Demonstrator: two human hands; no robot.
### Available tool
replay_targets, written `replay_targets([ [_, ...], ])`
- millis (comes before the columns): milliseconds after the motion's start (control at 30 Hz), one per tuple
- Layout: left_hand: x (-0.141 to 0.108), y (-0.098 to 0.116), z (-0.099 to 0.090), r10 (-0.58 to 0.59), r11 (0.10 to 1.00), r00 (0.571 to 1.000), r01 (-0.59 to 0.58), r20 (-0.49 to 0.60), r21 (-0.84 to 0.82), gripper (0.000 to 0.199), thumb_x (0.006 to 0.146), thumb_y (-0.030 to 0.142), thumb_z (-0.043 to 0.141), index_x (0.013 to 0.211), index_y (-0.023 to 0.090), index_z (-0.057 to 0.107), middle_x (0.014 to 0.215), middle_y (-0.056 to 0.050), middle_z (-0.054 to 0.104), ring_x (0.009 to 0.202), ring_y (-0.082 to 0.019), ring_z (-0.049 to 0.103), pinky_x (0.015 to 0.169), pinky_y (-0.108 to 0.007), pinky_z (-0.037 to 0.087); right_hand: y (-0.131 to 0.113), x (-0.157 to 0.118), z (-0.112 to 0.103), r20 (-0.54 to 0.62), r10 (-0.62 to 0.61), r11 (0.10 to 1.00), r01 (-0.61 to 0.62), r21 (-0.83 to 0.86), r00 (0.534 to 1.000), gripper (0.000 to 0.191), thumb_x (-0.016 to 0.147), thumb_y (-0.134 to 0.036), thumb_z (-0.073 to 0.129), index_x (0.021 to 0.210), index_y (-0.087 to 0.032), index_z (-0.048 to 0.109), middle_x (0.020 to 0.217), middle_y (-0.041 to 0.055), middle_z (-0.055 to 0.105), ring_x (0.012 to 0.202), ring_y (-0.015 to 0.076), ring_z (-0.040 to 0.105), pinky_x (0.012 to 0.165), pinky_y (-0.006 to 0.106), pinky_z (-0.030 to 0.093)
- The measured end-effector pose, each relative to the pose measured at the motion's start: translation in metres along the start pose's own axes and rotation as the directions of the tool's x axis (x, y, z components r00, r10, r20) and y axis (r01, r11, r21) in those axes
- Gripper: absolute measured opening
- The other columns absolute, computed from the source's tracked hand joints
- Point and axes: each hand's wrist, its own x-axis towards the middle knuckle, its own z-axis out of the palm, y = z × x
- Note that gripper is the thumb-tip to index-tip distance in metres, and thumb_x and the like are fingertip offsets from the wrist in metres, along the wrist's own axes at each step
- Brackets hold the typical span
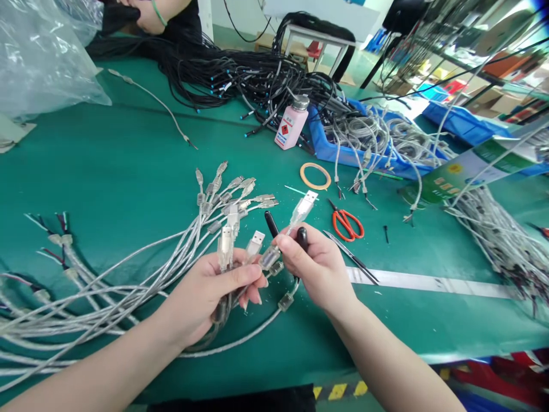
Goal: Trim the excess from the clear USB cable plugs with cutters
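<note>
My left hand (227,286) is closed round several USB cables, their clear-moulded metal plugs (226,243) sticking up above the thumb. Close beside it, my right hand (315,263) pinches one more USB cable by its transparent end, with the plug (305,205) pointing up and away. Two black rounded handle ends (302,238) of a tool show at the right hand; the rest of that tool is hidden by the fingers. A bundle of grey USB cables (171,243) lies left of my hands, plugs at the far end and stripped coloured wires at the near left.
Orange-handled scissors (348,224), a tape roll (315,176), tweezers (354,258) and a pink bottle (291,123) lie or stand beyond my right hand. A blue bin (328,150) holds coiled cables. Black cables (193,74) heap at the back, near another person's arm (156,14).
</note>
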Motion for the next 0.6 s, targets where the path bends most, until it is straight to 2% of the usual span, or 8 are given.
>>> replay_targets([
  [100,0.001,0.000,0.001,0.014,1.000,0.997,-0.015,-0.073,-0.016,0.015,0.078,0.023,0.076,0.067,0.014,0.071,0.060,-0.001,0.067,0.052,-0.007,0.057,0.050,-0.016,0.043,-0.004,-0.002,0.001,0.061,0.027,1.000,-0.028,0.007,0.998,0.035,0.096,-0.051,0.049,0.096,-0.019,0.062,0.061,-0.0060,0.041,0.051,0.0079,0.032,0.048,0.024,0.028],
  [167,0.001,0.000,0.002,0.031,0.999,0.991,-0.034,-0.129,-0.024,0.013,0.077,0.022,0.078,0.070,0.014,0.070,0.062,0.000,0.068,0.052,-0.007,0.057,0.049,-0.016,0.043,-0.008,-0.006,0.001,0.125,0.059,0.998,-0.059,0.000,0.990,0.037,0.101,-0.046,0.038,0.114,-0.018,0.059,0.066,-0.0043,0.047,0.054,0.0086,0.037,0.050,0.025,0.031],
  [300,0.002,-0.002,0.002,0.094,0.996,0.983,-0.093,-0.157,0.009,0.013,0.076,0.022,0.077,0.070,0.014,0.069,0.059,0.001,0.066,0.053,-0.008,0.056,0.050,-0.018,0.043,-0.012,-0.015,0.004,0.274,0.027,0.992,0.008,-0.126,0.961,0.045,0.103,-0.035,0.037,0.144,-0.017,0.032,0.067,-0.0052,0.051,0.060,0.0107,0.048,0.062,0.026,0.040],
  [367,0.002,-0.004,0.002,0.121,0.993,0.981,-0.118,-0.153,0.027,0.013,0.076,0.023,0.077,0.070,0.015,0.068,0.054,0.002,0.063,0.051,-0.009,0.055,0.049,-0.018,0.043,-0.012,-0.017,0.005,0.333,0.018,0.986,0.039,-0.164,0.943,0.048,0.103,-0.034,0.037,0.146,-0.016,0.024,0.069,-0.0046,0.054,0.064,0.0120,0.052,0.069,0.028,0.043],
  [467,0.000,-0.005,0.002,0.129,0.991,0.981,-0.121,-0.144,0.059,0.021,0.075,0.026,0.078,0.064,0.015,0.065,0.050,0.002,0.061,0.049,-0.009,0.054,0.048,-0.019,0.041,-0.013,-0.018,0.007,0.398,0.024,0.988,0.039,-0.148,0.917,0.037,0.103,-0.034,0.035,0.136,-0.017,0.030,0.080,0.0008,0.061,0.072,0.0141,0.057,0.075,0.030,0.046],
  [600,-0.001,-0.004,0.001,0.156,0.983,0.983,-0.145,-0.096,0.111,0.027,0.078,0.031,0.077,0.059,0.016,0.064,0.050,0.002,0.060,0.049,-0.009,0.052,0.048,-0.019,0.039,-0.015,-0.018,0.009,0.399,-0.019,0.985,0.085,-0.149,0.917,0.018,0.103,-0.032,0.035,0.116,-0.020,0.037,0.072,-0.0025,0.055,0.057,0.0113,0.045,0.063,0.025,0.044],
])
